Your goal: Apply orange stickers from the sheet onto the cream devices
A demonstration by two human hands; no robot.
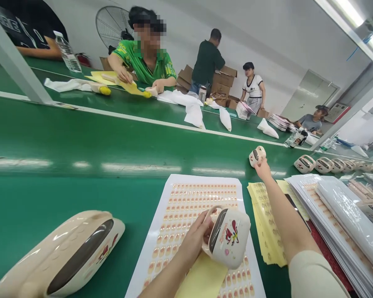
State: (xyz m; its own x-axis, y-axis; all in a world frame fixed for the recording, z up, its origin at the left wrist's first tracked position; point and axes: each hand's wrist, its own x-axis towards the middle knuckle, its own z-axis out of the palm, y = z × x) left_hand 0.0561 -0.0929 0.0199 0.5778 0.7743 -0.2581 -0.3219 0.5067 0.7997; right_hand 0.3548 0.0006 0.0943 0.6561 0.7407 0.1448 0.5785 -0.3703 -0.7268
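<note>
My left hand is closed around the handle of a cream plastic housing. It is tilted, with a dark glossy panel and a red cartoon print facing up. A yellow paper strip shows under that hand; whether the hand grips it I cannot tell. Below lies a white sticker sheet with rows of small orange-and-red stickers. My right arm reaches far forward, and my right hand grips a second cream housing over the green belt. Its fingers are partly hidden by the housing.
A larger-looking cream housing lies at the near left. Yellow sticker strips and stacked sheets lie at right. Several housings line the belt. Across it, a person in green handles yellow paper; a metal post stands left.
</note>
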